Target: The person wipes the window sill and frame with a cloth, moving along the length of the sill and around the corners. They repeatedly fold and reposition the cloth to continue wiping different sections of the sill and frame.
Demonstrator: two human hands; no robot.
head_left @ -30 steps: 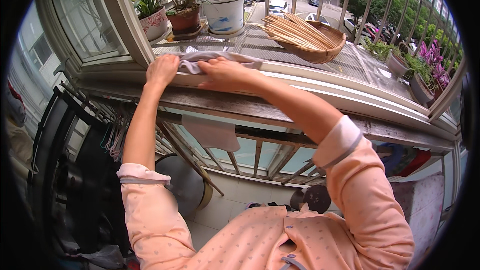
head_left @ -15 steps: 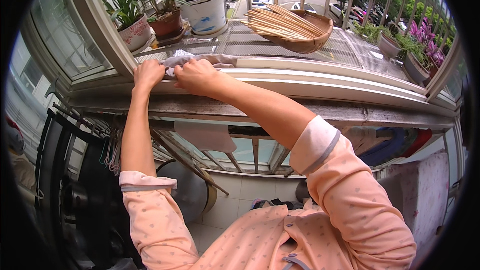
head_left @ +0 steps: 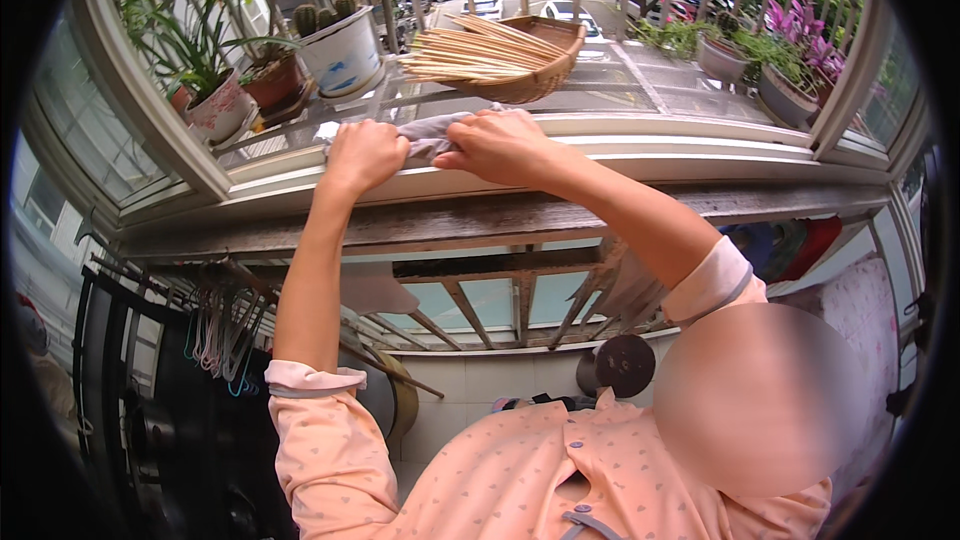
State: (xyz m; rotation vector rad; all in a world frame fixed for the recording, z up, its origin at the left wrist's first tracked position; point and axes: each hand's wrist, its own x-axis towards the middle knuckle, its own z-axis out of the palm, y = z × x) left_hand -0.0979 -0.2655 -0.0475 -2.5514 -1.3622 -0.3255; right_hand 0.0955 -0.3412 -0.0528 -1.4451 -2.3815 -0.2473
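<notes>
The person is reaching both arms up to a white window sill (head_left: pixel 640 145), and both hands are closed on a crumpled light grey cloth (head_left: pixel 432 133) that lies on the sill ledge. The left hand (head_left: pixel 365 153) grips the left end of it with the fingers curled over, and the right hand (head_left: pixel 503 143) pinches the right part, knuckles up. The two hands sit close together with a bit of cloth showing between them. A small white corner of the cloth pokes out past the left hand.

Just behind the cloth, out on the barred balcony shelf, there's a shallow woven wicker basket (head_left: pixel 535 80) with a bundle of pale thin sticks (head_left: pixel 480 50) lying across it. Left of that stands a white ceramic pot with small cacti (head_left: pixel 340 45), then a brown clay pot (head_left: pixel 270 80), and a patterned white pot holding a long-leaved green plant (head_left: pixel 215 100). On the far right are grey pots with pink flowers (head_left: pixel 790 55). Below the sill, a cluster of clothes hangers (head_left: pixel 225 330) hangs on the left. The sleeves are peach-pink with a tiny print.
</notes>
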